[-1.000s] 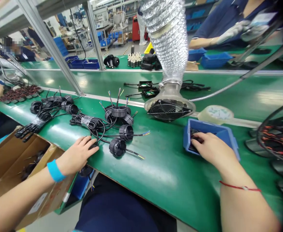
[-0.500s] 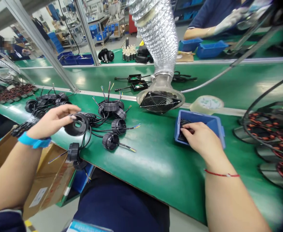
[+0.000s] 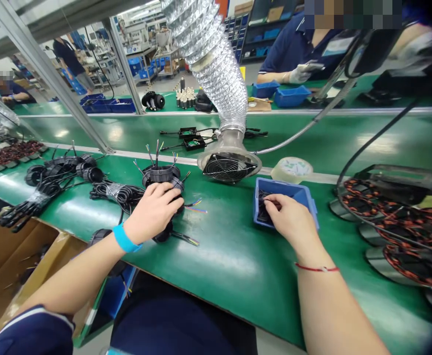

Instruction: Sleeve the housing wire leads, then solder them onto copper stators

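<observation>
My left hand (image 3: 155, 209) is closed over a black round cable cap, its fingers curled round the far side and hiding most of it. Colored wire ends (image 3: 197, 204) stick out to the right of the fingers. Behind the hand stands a ribbed black cap (image 3: 160, 174) with wires pointing up; another cap (image 3: 163, 232) lies partly under the palm. My right hand (image 3: 289, 214) reaches into a blue bin (image 3: 302, 190) of small black parts (image 3: 263, 209). Its thumb and forefinger are pinched together; what they hold is too small to make out.
A fume hood (image 3: 228, 165) on a silver duct hangs behind the bench. A tape roll (image 3: 291, 169) stands behind the bin. Wound copper coils in metal rings (image 3: 389, 222) fill the right side. Bundled black cables (image 3: 117, 192) lie left. A co-worker's gloved hand (image 3: 302, 73) is across the bench.
My left hand has moved right from the round black cap it held near the cable bundle, onto the caps nearer the middle. My right hand stays in the bin, fingers now pinched. The view has shifted.
</observation>
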A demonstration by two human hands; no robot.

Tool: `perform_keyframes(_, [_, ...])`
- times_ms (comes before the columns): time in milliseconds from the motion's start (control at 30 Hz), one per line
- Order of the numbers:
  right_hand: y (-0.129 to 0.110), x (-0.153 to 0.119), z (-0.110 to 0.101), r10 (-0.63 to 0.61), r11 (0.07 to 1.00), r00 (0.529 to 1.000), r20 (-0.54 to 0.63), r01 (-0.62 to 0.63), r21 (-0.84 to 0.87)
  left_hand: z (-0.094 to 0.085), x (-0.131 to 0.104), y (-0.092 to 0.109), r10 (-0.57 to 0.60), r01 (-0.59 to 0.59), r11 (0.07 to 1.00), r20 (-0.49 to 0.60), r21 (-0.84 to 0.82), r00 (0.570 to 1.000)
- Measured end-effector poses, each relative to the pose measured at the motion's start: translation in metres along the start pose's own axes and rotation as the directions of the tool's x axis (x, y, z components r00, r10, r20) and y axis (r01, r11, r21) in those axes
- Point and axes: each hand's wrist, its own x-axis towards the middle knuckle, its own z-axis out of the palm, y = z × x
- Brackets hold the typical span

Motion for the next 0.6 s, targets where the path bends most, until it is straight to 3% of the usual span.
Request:
perform_keyframes(100, [-0.006,-0.002,-0.005,0.023,0.999,0.998,-0.063,-0.020,0.051,0.003,0.001,-0.003,0.062,-0.060,0.986,0.008,-0.158,0.998])
perform_keyframes(167, [-0.021,-0.005,-0.013,0.102,0.974,0.987,-0.126,-0.074,0.214,0.006,0.003,-0.006,0.000,-0.005,0.951,-0.016,-0.308,1.000])
perform_keyframes(233, [-0.047,-0.011,-0.022,0.163,0.874,0.980,-0.112,-0.090,0.477,0.007,0.005,-0.009,-0.109,0.085,0.874,-0.023,-0.478,0.994])
perform_keyframes(267, [-0.063,-0.014,-0.027,0.130,0.803,0.990,-0.062,-0.068,0.592,0.006,0.006,-0.010,-0.171,0.132,0.817,-0.017,-0.562,0.985])
perform_keyframes(333, [-0.100,-0.019,-0.035,-0.051,0.688,0.996,0.068,-0.014,0.726,0.005,0.008,-0.012,-0.276,0.203,0.684,0.009,-0.700,0.961])
perform_keyframes(433, [-0.151,-0.022,-0.038,-0.270,0.556,0.945,0.184,-0.003,0.831,0.002,0.011,-0.012,-0.353,0.244,0.534,0.049,-0.809,0.934])
perform_keyframes(500, [-0.174,-0.020,-0.035,-0.328,0.498,0.926,0.185,0.003,0.867,0.003,0.012,-0.012,-0.387,0.250,0.476,0.055,-0.843,0.921])
perform_keyframes(600, [-0.192,-0.016,-0.027,-0.316,0.458,0.937,0.151,0.011,0.889,0.006,0.011,-0.010,-0.428,0.246,0.406,0.054,-0.880,0.902])
